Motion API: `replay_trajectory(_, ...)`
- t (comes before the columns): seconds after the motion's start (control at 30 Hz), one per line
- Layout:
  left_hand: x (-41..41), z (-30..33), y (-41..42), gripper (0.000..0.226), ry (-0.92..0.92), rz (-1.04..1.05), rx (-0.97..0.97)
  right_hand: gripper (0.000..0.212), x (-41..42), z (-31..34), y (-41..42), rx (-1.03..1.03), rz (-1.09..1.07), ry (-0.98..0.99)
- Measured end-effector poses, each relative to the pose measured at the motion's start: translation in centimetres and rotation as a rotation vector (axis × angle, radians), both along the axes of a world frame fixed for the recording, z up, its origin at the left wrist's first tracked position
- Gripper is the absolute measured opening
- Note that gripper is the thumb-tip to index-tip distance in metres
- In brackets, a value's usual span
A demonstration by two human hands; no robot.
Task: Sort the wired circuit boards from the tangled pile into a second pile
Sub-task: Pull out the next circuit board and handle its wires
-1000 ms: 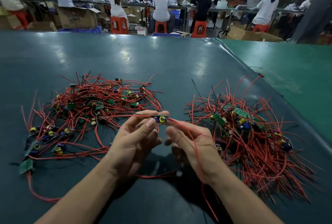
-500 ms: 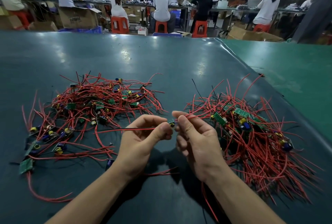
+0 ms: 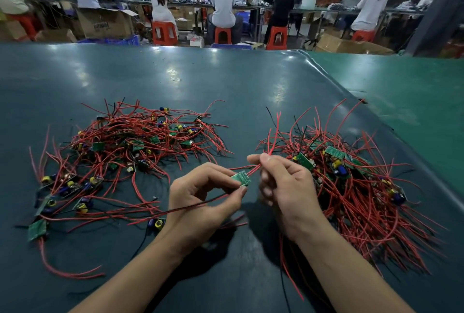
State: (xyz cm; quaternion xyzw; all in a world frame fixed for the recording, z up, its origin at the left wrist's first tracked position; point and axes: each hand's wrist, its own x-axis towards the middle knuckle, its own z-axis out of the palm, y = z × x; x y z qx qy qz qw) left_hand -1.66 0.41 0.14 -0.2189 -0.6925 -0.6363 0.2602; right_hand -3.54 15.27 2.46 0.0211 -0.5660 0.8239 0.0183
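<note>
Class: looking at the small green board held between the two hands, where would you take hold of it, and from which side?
Pinch the green board by its bare short edges, from the left, as the left hand does; its red wires leave rightward toward the right hand.

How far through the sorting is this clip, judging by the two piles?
Roughly midway. Done: a sizeable right pile of wired boards lies on the table. In hand: the left hand pinches one green board while the right hand grips its red wires. Left: the left pile holds many tangled boards, about as many as the right.
</note>
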Motion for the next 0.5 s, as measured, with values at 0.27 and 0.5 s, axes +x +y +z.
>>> replay_trajectory(0.27,1.0,0.7,0.1,0.012,0.238,0.087,-0.079,0.027,-1.2,1.0,1.9,-0.166,-0.221,0.090)
replay_trajectory(0.5,1.0,0.7,-1.1,0.015,0.223,0.166,-0.027,0.025,-1.4,2.1,3.7,-0.352,-0.519,0.206)
